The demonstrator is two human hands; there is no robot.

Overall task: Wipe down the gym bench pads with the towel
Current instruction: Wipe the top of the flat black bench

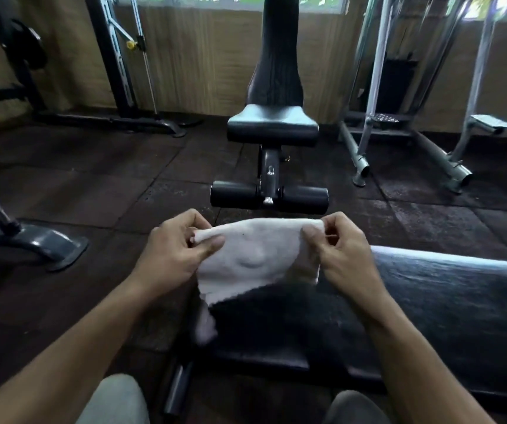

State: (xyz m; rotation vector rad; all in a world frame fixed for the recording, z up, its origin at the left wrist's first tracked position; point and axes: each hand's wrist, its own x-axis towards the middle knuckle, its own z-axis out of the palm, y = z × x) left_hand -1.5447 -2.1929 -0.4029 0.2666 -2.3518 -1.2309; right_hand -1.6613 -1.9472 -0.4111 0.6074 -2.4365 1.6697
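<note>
Both hands, left hand and right hand, pinch the towel stretched between them above the bench pad.

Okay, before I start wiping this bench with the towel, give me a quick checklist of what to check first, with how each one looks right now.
1. Left hand grips the white cloth towel: ok, thumb and fingers pinch its left corner.
2. Right hand grips the towel: ok, pinching the right corner.
3. Towel opened out: ok across the top edge; the lower end hangs bunched.
4. Towel on the near black padded bench pad: not ok, it is held up above the pad's end.
5. Near pad free of other items: ok in the part that shows.
6. Far black bench seat pad reachable from here: cannot tell.
</note>
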